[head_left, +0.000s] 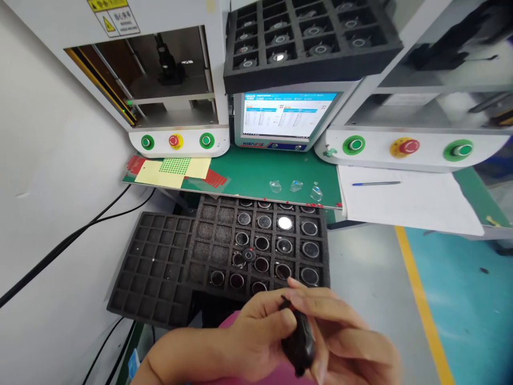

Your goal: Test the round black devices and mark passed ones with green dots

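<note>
Near the bottom centre, a small dark rounded object (298, 342) is held between both hands. My left hand (260, 331) is closed on its left side, the thumb lying over it. On its right side and top, the fingers of my right hand (340, 326) are wrapped round it. Just beyond the hands lies a black foam tray (206, 231) with round watch-like parts in many of its compartments. One small round black piece (249, 255) with a red mark rests on top of the parts in that tray.
An unfilled foam tray (156, 267) sits at the left. Behind are a green bench (248, 171) with clear film pieces, sticker sheets (176, 171), a monitor (286, 117) under another parts tray (300, 75), two button-fronted machines, and paper (409, 203) with a pen (377, 183).
</note>
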### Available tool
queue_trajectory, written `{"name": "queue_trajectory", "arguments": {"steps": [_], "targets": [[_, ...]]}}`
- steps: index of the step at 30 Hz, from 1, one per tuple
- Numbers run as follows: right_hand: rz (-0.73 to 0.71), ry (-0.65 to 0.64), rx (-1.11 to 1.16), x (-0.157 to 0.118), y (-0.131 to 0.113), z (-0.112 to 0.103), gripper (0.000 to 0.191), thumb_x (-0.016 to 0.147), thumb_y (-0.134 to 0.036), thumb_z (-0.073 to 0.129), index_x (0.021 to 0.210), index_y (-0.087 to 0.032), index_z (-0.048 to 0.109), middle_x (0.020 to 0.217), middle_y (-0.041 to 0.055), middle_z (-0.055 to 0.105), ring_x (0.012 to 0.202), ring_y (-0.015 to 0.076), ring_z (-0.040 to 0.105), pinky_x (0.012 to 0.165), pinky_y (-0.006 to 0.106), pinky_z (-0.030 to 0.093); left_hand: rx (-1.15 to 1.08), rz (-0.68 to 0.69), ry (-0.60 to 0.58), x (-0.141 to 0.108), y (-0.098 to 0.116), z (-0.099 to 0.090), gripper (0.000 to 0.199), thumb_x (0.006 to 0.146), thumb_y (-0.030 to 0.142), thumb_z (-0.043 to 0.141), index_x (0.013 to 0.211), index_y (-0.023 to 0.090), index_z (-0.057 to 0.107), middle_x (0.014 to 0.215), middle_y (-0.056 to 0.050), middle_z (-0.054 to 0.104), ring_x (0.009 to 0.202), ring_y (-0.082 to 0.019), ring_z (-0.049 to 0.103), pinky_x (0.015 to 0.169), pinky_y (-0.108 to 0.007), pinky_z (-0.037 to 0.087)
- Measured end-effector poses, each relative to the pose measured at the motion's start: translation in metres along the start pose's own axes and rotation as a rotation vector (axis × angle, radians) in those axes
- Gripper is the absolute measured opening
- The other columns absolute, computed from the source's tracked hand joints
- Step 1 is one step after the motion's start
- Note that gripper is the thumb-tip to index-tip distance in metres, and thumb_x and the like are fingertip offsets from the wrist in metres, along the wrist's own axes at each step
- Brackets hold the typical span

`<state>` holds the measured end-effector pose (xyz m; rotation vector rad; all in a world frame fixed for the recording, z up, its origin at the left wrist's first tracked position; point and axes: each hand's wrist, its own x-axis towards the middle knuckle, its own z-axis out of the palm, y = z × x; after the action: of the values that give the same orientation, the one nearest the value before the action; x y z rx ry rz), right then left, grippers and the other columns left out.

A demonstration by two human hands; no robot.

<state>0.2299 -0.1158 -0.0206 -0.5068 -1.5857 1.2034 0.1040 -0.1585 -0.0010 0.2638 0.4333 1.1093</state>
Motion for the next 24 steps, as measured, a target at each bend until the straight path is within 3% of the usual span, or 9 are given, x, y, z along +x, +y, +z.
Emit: {"name": "queue_trajectory", "arguments": {"steps": [3,5,7,9,10,11,13,15,24], "targets": [[-0.172,0.036,-0.04,0.007,0.0,0.0,0.027,0.077,-0.017,0.072,0.094,-0.026,0.053,0.113,0.0028,0.071,0.093,0.0214,0.072,0.089,0.045,0.061,0.086,0.011,0.001,0.009,0.008,-0.008,0.058,0.074,0.07,0.058,0.077,0.013,0.063,0.059,-0.003,0.059,0.054,-0.012,0.053,0.054,-0.022,0.042],[-0.143,0.139,-0.085,0.007,0.004,-0.003,0.031,0.075,-0.013,0.072,0.093,-0.027,0.051,0.11,0.002,0.071,0.093,0.0218,0.072,0.089,0.046,0.061,0.343,0.038,0.062,0.015,0.019,-0.027,0.068,0.077,0.076,0.048,0.1,0.015,0.065,0.085,-0.009,0.068,0.077,-0.018,0.063,0.072,-0.03,0.049],[-0.084,0.295,-0.13,0.004,0.009,-0.009,0.037,0.071,-0.01,0.075,0.092,-0.027,0.05,0.106,0.0017,0.07,0.093,0.0221,0.071,0.086,0.046,0.061,0.864,0.105,0.17,0.02,0.029,-0.058,0.058,0.082,0.063,0.053,0.117,0.018,0.061,0.11,-0.012,0.065,0.1,-0.023,0.061,0.091,-0.039,0.047],[-0.036,0.455,-0.152,0.0,0.015,-0.016,0.04,0.068,-0.007,0.076,0.091,-0.025,0.05,0.103,0.0023,0.068,0.091,0.0216,0.071,0.082,0.042,0.062,1.586,0.152,0.293,0.025,0.035,-0.095,0.04,0.08,0.038,0.067,0.116,0.019,0.063,0.123,-0.013,0.06,0.116,-0.026,0.054,0.103,-0.044,0.04],[-0.017,0.504,-0.15,-0.002,0.019,-0.019,0.04,0.067,-0.005,0.076,0.091,-0.025,0.05,0.102,0.0029,0.067,0.091,0.0211,0.071,0.08,0.04,0.062,1.864,0.101,0.284,0.027,0.036,-0.113,0.038,0.08,0.029,0.067,0.117,0.021,0.062,0.126,-0.012,0.058,0.12,-0.027,0.051,0.104,-0.046,0.04],[0.001,0.532,-0.14,-0.004,0.021,-0.022,0.04,0.068,-0.004,0.075,0.091,-0.024,0.051,0.102,0.0032,0.067,0.091,0.0206,0.071,0.078,0.038,0.062,1.979,0.065,0.272,0.029,0.035,-0.129,0.041,0.077,0.022,0.07,0.117,0.021,0.063,0.126,-0.012,0.058,0.12,-0.028,0.051,0.104,-0.047,0.04],[0.045,0.541,-0.118,-0.009,0.025,-0.028,0.04,0.068,-0.001,0.074,0.092,-0.023,0.051,0.102,0.0038,0.066,0.093,0.02,0.07,0.075,0.034,0.061,2.093,-0.008,0.224,0.031,0.032,-0.152,0.046,0.074,0.015,0.072,0.119,0.02,0.061,0.125,-0.012,0.059,0.118,-0.028,0.054,0.102,-0.047,0.045],[0.065,0.54,-0.117,-0.014,0.027,-0.032,0.041,0.067,0.0,0.074,0.092,-0.023,0.051,0.104,0.0044,0.066,0.095,0.0197,0.069,0.073,0.031,0.061,2.133,-0.046,0.188,0.033,0.028,-0.162,0.049,0.074,0.014,0.072,0.12,0.02,0.06,0.122,-0.011,0.061,0.115,-0.027,0.057,0.099,-0.045,0.047],[0.005,0.49,-0.162,-0.023,0.025,-0.033,0.047,0.066,0.006,0.071,0.097,-0.023,0.052,0.107,0.0034,0.064,0.1,0.0155,0.067,0.086,0.027,0.057,2.319,-0.108,0.118,0.042,0.021,-0.164,0.044,0.076,0.012,0.072,0.118,0.015,0.059,0.117,-0.011,0.065,0.108,-0.026,0.061,0.092,-0.039,0.052]]}}
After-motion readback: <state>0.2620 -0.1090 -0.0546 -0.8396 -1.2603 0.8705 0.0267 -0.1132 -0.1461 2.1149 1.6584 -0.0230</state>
